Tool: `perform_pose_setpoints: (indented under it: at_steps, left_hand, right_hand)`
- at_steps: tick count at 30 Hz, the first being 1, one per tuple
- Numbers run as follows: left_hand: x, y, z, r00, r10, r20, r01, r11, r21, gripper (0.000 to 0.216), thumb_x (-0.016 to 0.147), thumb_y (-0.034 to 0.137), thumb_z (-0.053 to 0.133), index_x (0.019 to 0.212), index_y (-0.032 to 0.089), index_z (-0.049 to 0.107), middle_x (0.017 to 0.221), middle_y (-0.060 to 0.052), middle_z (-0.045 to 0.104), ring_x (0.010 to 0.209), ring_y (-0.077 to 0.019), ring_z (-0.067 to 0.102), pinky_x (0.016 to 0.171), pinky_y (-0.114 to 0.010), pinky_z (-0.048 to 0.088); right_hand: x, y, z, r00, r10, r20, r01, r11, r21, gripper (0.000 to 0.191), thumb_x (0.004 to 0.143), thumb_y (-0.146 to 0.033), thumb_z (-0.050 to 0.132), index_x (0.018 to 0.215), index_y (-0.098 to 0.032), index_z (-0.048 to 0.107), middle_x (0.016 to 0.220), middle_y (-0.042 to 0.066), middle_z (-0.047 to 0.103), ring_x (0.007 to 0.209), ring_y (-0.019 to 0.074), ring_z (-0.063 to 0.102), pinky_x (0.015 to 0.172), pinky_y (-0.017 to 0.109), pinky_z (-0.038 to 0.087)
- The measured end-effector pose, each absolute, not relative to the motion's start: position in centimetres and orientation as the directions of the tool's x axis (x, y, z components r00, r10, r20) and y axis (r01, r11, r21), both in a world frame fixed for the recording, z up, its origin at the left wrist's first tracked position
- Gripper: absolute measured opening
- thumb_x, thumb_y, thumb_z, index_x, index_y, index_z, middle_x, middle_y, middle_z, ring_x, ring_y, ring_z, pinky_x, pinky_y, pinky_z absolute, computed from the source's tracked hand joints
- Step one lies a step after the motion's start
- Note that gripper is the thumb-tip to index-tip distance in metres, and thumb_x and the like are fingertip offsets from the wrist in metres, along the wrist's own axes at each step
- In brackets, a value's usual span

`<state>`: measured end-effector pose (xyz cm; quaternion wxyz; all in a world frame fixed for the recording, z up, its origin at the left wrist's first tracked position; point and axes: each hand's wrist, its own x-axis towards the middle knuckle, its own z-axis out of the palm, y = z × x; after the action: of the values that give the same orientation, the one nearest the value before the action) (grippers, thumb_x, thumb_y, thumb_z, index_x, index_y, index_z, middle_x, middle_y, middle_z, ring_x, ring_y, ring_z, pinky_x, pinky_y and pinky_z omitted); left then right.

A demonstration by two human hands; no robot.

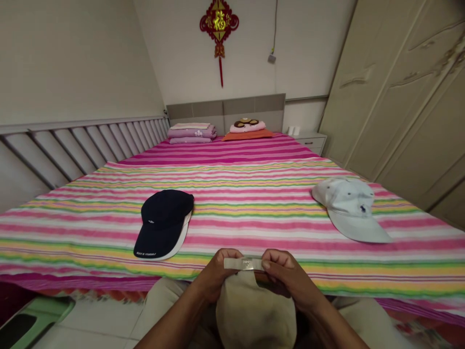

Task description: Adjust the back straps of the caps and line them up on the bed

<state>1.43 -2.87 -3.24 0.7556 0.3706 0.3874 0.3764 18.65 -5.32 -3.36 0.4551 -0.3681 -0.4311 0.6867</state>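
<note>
left hand (215,277), right hand (288,277) | pinching strap (244,263), perhaps plastic | rounded beige cap (256,317)

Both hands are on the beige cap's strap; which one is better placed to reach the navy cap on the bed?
Left, probably. The left hand pinches the strap of the beige cap on the side nearest the navy cap; the right hand would have to cross over.

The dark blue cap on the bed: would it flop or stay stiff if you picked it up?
The dark blue cap would probably feel light. Its crown looks like soft cloth, so likely floppy, while the flat brim seems stiffer.
</note>
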Motion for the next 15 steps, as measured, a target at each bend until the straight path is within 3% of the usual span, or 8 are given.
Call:
perform_pose_setpoints:
  at_steps: [8, 12, 15]
  left_hand:
    - [1.8, -3.2, -4.1, 0.401, 0.873, -0.277, -0.34, 0.423, 0.84, 0.029, 0.041, 0.026, 0.078, 0.052, 0.012, 0.055, 0.043, 0.004, 0.051, 0.038, -0.0045, 0.04, 0.04, -0.018, 0.027]
    - [1.7, -3.2, -4.3, 0.422, 0.872, -0.25, -0.404, 0.427, 0.809, 0.033, 0.045, 0.032, 0.078, 0.053, 0.013, 0.053, 0.045, 0.002, 0.053, 0.037, -0.0055, 0.042, 0.04, -0.018, 0.028]
    - [1.4, -2.9, -4.4, 0.39, 0.889, -0.24, -0.45, 0.412, 0.792, 0.033, 0.046, 0.034, 0.077, 0.052, 0.014, 0.052, 0.043, 0.004, 0.05, 0.037, -0.0056, 0.041, 0.041, -0.019, 0.03]
  right_hand:
    - [18.7, -5.3, -4.0, -0.234, 0.966, -0.109, -0.362, -0.191, -0.912, 0.025, 0.066, -0.033, 0.063, 0.054, -0.017, 0.048, 0.037, -0.01, 0.031, 0.034, 0.0029, 0.017, 0.035, 0.019, 0.011]
    - [18.9, -4.7, -4.5, -0.129, 0.987, -0.091, -0.513, -0.145, -0.846, 0.025, 0.066, -0.03, 0.062, 0.052, -0.018, 0.044, 0.037, -0.01, 0.032, 0.035, 0.0038, 0.019, 0.036, 0.019, 0.012]
    - [19.0, -4.1, -4.6, -0.046, 0.992, -0.118, -0.677, -0.117, -0.726, 0.027, 0.067, -0.032, 0.061, 0.052, -0.019, 0.043, 0.04, -0.009, 0.035, 0.035, 0.0043, 0.022, 0.036, 0.019, 0.018]
